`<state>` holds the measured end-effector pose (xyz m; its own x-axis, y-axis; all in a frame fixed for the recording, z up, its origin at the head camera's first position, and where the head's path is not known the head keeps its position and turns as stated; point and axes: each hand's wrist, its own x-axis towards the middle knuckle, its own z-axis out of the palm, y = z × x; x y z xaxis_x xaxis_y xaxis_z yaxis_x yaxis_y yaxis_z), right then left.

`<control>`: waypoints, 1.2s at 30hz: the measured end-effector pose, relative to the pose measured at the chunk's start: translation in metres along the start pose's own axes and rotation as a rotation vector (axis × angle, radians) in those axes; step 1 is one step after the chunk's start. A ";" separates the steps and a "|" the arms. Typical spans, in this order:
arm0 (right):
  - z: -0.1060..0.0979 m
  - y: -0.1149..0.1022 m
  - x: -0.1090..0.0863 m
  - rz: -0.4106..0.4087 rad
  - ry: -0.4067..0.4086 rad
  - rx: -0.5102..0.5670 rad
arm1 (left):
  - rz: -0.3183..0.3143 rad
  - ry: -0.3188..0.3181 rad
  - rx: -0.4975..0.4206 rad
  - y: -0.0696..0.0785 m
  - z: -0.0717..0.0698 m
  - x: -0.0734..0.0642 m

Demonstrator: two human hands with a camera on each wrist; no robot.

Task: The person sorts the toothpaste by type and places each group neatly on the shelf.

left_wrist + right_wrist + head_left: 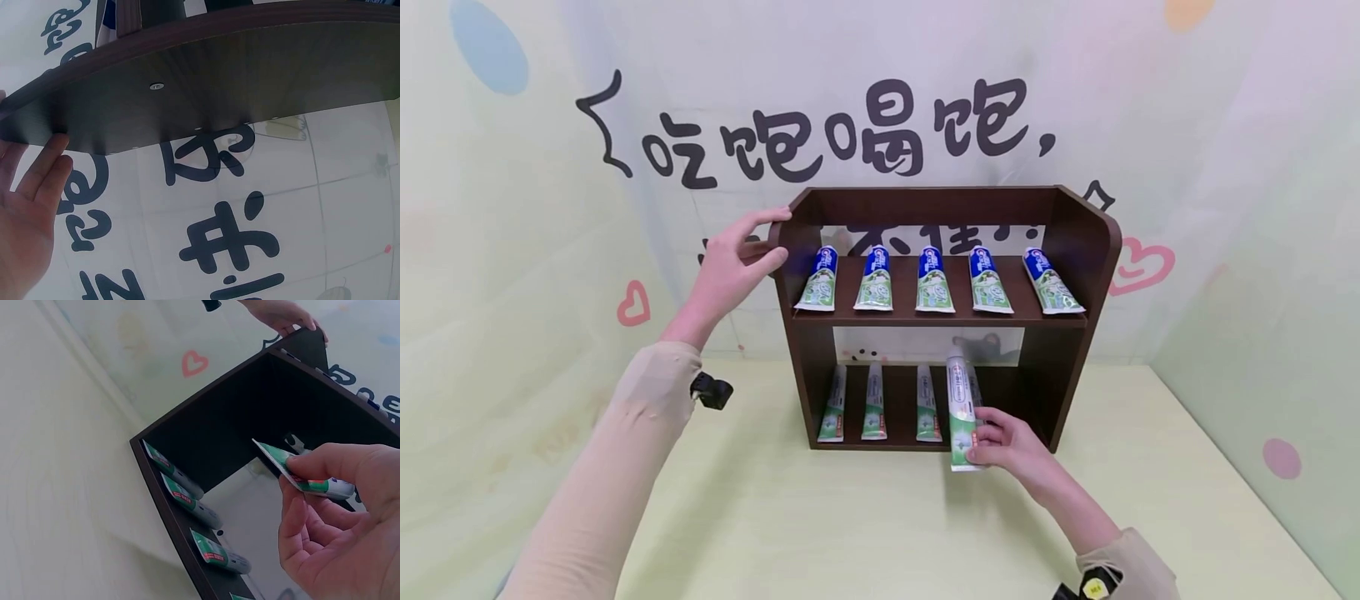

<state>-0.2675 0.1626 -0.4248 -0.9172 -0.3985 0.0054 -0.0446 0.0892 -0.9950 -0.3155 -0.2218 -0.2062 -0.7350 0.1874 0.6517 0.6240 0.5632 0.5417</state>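
A dark brown two-tier shelf (940, 320) stands on the table. My left hand (730, 258) holds the upper corner of its left side panel; in the left wrist view its fingertips (57, 142) touch the panel's outer face. My right hand (1015, 450) pinches a green-and-white toothpaste tube (961, 412) between thumb and fingers, just in front of the lower tier. In the right wrist view the held tube (319, 485) is clear of the board. Behind it, another green-and-white tube (975, 387) is mostly hidden.
Several blue-and-green toothpaste tubes (933, 287) lie in a row on the upper tier. More green-and-white tubes (875, 404) line the lower tier. A pale table (820, 517) extends in front, and a printed backdrop (880, 50) hangs behind the shelf.
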 end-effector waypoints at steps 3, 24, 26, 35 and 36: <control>-0.003 0.001 0.001 0.001 0.032 0.010 | 0.013 -0.001 -0.017 0.001 0.001 0.002; -0.020 0.004 -0.006 0.010 0.209 0.042 | 0.042 0.019 -0.013 -0.005 -0.001 0.001; -0.022 0.005 -0.007 0.012 0.174 0.090 | 0.037 0.021 -0.002 -0.004 -0.001 0.000; -0.034 0.017 -0.013 -0.008 0.011 0.229 | 0.030 0.012 -0.015 -0.003 0.001 0.000; -0.035 0.019 -0.013 -0.005 0.007 0.232 | 0.031 0.013 -0.012 -0.003 0.001 0.000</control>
<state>-0.2704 0.2016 -0.4400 -0.9199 -0.3921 0.0100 0.0428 -0.1256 -0.9912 -0.3177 -0.2230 -0.2080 -0.7117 0.1937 0.6752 0.6495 0.5476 0.5275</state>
